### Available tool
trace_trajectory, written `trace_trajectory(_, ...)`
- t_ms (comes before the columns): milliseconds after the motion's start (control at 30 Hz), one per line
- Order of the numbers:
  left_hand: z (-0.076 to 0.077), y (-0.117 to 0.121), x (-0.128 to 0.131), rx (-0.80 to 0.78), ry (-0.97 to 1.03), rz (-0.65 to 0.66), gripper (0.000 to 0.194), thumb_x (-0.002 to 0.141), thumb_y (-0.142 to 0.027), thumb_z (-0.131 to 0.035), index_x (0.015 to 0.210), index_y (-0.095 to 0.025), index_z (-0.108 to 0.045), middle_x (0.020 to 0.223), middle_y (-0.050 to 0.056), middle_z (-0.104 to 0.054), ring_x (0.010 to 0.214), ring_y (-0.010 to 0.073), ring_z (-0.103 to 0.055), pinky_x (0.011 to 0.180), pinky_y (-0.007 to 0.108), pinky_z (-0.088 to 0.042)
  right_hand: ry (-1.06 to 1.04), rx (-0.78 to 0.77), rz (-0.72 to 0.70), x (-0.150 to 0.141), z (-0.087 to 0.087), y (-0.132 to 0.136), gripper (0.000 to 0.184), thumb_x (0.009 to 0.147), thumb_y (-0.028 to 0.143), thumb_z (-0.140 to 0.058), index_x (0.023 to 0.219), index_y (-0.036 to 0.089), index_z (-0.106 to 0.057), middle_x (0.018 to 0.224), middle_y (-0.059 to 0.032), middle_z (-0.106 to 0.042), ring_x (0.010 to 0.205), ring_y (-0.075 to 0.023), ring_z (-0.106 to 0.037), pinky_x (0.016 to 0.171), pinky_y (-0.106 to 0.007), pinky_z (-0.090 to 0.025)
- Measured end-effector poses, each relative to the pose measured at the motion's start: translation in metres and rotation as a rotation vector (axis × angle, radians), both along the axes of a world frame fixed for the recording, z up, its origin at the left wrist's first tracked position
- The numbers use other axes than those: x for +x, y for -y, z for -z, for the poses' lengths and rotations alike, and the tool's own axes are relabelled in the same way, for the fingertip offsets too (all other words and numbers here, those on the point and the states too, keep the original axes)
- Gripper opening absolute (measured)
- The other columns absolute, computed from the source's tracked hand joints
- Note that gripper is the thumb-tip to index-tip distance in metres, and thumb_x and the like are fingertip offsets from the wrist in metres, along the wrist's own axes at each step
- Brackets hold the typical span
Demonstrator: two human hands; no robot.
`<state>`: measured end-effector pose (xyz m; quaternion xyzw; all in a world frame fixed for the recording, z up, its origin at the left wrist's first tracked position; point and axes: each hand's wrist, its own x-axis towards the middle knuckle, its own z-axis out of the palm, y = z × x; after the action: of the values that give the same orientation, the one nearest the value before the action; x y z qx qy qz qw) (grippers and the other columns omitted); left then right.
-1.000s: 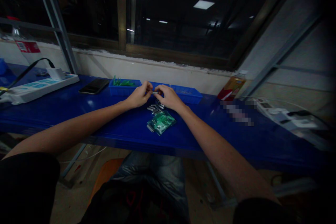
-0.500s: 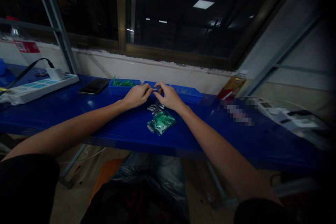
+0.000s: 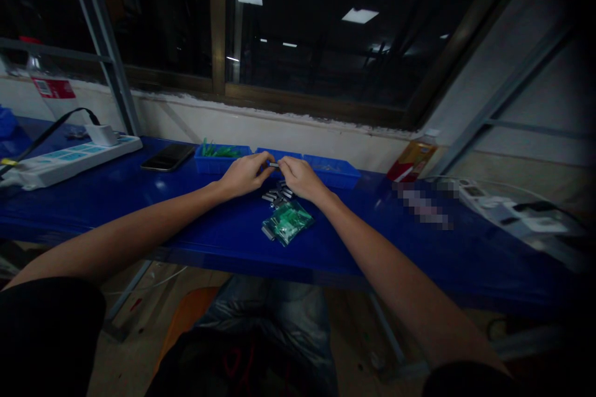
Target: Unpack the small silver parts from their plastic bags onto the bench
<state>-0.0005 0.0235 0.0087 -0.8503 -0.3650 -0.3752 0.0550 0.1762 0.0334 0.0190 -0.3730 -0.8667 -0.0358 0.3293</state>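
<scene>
My left hand (image 3: 248,173) and my right hand (image 3: 300,178) meet just in front of the blue bins, both closed in a pinch. Between their fingertips is a small grey metallic piece (image 3: 274,165), gripped from both ends; its exact kind is too small to make out. Beneath the hands lies a loose pile of small grey and black pieces (image 3: 278,194). A clear plastic bag with green contents (image 3: 289,221) lies on the table nearer to me, with another grey piece (image 3: 268,233) at its left edge.
A blue bin of green strips (image 3: 221,152) stands behind my left hand, more blue bins (image 3: 333,175) to its right. On the left are a phone (image 3: 167,157), a power strip (image 3: 79,160) and a bottle (image 3: 52,87). A carton (image 3: 413,158) and white devices (image 3: 521,216) are at right.
The fingers of my right hand have closed in and now hide more of the small piece. The whole view has shifted slightly; the pile and bag lie as before.
</scene>
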Motion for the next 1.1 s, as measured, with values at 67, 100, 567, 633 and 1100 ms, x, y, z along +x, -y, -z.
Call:
trace_trajectory(67,0.000,0.001,0.000,-0.002,-0.018,-0.057,0.025,0.087,-0.033,-0.040,0.098,-0.016,-0.055,0.080,0.006,-0.064,0.070,0.0168,-0.059,0.061,0.027,-0.042,-0.015,-0.022,-0.017,0.000,0.000,0.002,0.030,0.090,0.032,-0.032,0.073,0.017,-0.051,0.068,-0.0025,-0.055,0.065,-0.0139,-0.050,0.061,-0.026,-0.034)
trace_trajectory(100,0.000,0.001,0.001,-0.010,-0.026,-0.084,0.026,0.088,-0.034,-0.038,0.097,-0.016,-0.056,0.080,0.006,-0.064,0.070,0.0177,-0.059,0.061,0.028,-0.042,-0.029,-0.035,-0.026,0.000,0.000,0.004,0.027,0.089,0.033,-0.034,0.079,0.017,-0.053,0.068,-0.0018,-0.055,0.064,-0.0137,-0.050,0.060,-0.026,-0.034)
trace_trajectory(567,0.000,0.001,0.001,-0.034,0.028,-0.057,0.028,0.088,-0.035,-0.038,0.104,-0.017,-0.052,0.081,0.005,-0.064,0.071,0.0175,-0.060,0.061,0.027,-0.042,-0.042,-0.020,-0.026,-0.001,0.001,0.003,0.022,0.089,0.029,-0.034,0.082,0.018,-0.051,0.074,-0.0030,-0.058,0.071,-0.0152,-0.053,0.065,-0.026,-0.035)
trace_trajectory(633,0.000,0.001,0.002,-0.014,0.035,-0.016,0.028,0.086,-0.033,-0.043,0.107,-0.017,-0.051,0.084,0.005,-0.064,0.071,0.0164,-0.060,0.061,0.026,-0.042,-0.036,-0.014,-0.007,-0.001,0.001,0.002,0.025,0.090,0.030,-0.032,0.079,0.018,-0.051,0.071,-0.0029,-0.057,0.068,-0.0152,-0.053,0.063,-0.026,-0.034)
trace_trajectory(1100,-0.006,0.004,0.000,-0.006,-0.004,-0.132,0.034,0.091,-0.036,-0.031,0.083,-0.017,-0.058,0.072,0.005,-0.062,0.067,0.0173,-0.058,0.059,0.026,-0.039,-0.092,0.015,-0.054,-0.004,-0.003,0.011,0.014,0.083,0.026,-0.046,0.093,0.019,-0.052,0.068,-0.0004,-0.055,0.064,-0.0144,-0.051,0.062,-0.026,-0.036)
